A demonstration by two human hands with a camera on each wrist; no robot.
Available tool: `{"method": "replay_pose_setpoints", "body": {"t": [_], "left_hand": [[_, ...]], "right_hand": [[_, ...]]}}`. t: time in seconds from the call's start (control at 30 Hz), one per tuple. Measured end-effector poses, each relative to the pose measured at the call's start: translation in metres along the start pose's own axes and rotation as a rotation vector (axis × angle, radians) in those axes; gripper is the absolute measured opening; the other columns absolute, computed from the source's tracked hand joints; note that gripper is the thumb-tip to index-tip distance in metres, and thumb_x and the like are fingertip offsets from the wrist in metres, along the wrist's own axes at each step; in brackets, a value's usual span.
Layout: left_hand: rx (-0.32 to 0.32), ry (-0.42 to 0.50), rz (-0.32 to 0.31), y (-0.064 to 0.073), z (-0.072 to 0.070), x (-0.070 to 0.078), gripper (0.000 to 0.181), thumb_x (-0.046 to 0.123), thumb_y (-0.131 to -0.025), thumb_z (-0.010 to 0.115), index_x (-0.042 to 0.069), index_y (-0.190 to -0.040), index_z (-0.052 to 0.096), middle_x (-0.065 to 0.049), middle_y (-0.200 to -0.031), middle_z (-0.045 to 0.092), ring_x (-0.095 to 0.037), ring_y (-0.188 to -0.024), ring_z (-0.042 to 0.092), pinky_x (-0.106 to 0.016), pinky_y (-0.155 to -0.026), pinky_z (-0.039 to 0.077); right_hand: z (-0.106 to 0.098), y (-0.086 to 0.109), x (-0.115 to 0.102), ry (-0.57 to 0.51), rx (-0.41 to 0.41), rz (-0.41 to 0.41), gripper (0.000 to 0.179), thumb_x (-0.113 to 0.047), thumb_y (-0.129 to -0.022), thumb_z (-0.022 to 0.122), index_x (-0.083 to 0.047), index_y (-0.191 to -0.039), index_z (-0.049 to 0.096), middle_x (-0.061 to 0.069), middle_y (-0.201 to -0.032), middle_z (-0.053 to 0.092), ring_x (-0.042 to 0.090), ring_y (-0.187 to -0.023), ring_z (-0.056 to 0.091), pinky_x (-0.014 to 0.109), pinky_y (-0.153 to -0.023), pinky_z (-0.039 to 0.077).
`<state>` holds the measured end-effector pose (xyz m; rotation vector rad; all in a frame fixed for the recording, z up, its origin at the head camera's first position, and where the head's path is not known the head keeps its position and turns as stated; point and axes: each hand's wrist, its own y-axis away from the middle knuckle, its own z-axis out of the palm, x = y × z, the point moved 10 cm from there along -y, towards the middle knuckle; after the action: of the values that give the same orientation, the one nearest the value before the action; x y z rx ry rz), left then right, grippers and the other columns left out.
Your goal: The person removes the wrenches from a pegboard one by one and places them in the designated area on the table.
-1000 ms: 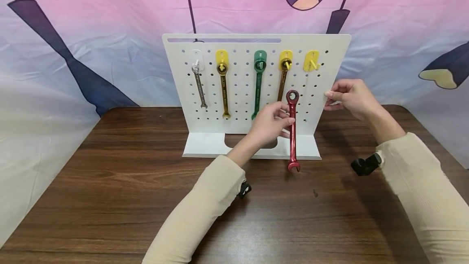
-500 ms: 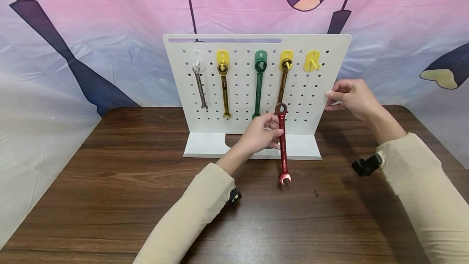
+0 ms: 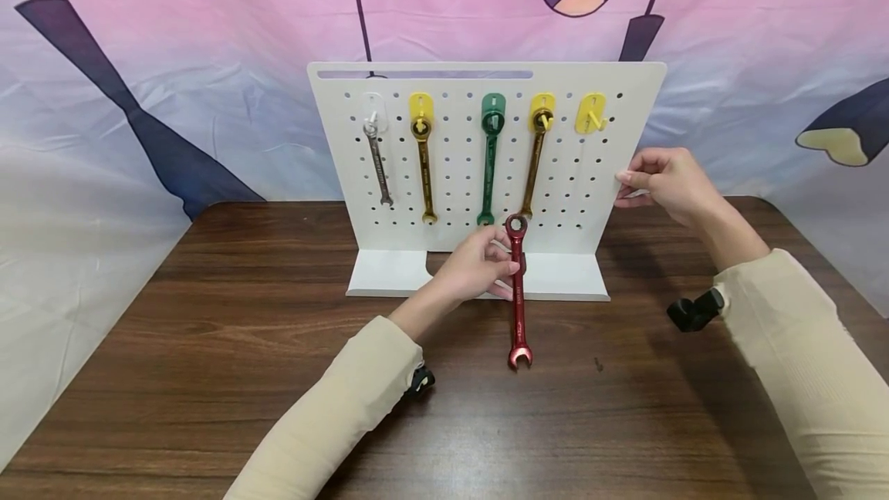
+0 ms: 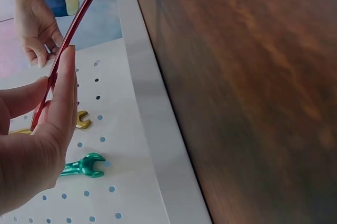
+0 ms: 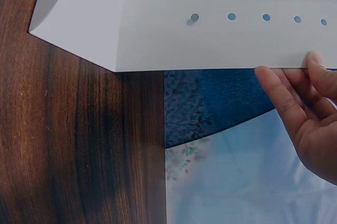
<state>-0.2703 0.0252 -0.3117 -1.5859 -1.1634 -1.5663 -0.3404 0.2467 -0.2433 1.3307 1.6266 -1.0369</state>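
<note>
My left hand (image 3: 474, 267) pinches a red wrench (image 3: 518, 299) between thumb and fingers, in front of the lower part of a white pegboard (image 3: 458, 238). The wrench hangs nearly upright, ring end up and open end down, apart from the board. In the left wrist view the red wrench (image 4: 79, 16) runs slantwise past the fingertips. My right hand (image 3: 668, 184) grips the board's right edge; in the right wrist view its thumb lies on the front and its fingers (image 5: 281, 95) reach behind. A yellow hook (image 3: 592, 114) at the board's upper right bears no wrench.
On other hooks hang a silver wrench (image 3: 378, 164), a gold wrench (image 3: 426, 176), a green wrench (image 3: 489, 172) and a bronze-gold wrench (image 3: 534, 168). The board stands on a dark wooden table (image 3: 278, 292), with a patterned cloth (image 3: 229, 37) behind it.
My left hand has carried the red wrench down and to the left, away from the bronze-gold wrench it partly covered. The right hand stays at the board's edge.
</note>
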Motion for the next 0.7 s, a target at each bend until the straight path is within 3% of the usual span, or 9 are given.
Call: {"method": "replay_pose_setpoints", "body": {"t": [0.7], "left_hand": [[-0.044,-0.019,-0.089,0.018,-0.016,-0.027,0.015,-0.01,-0.09,0.047,-0.007,-0.104,0.04,-0.021,-0.09,0.056,-0.024,-0.068,0.061,-0.036,-0.062,0.058]], "right_hand": [[0.001,0.0,-0.002,-0.026,-0.006,-0.003,0.018,-0.002,-0.089,0.056,0.013,-0.079,0.054,0.005,-0.072,0.064,0.02,-0.069,0.063,0.038,-0.067,0.058]]}}
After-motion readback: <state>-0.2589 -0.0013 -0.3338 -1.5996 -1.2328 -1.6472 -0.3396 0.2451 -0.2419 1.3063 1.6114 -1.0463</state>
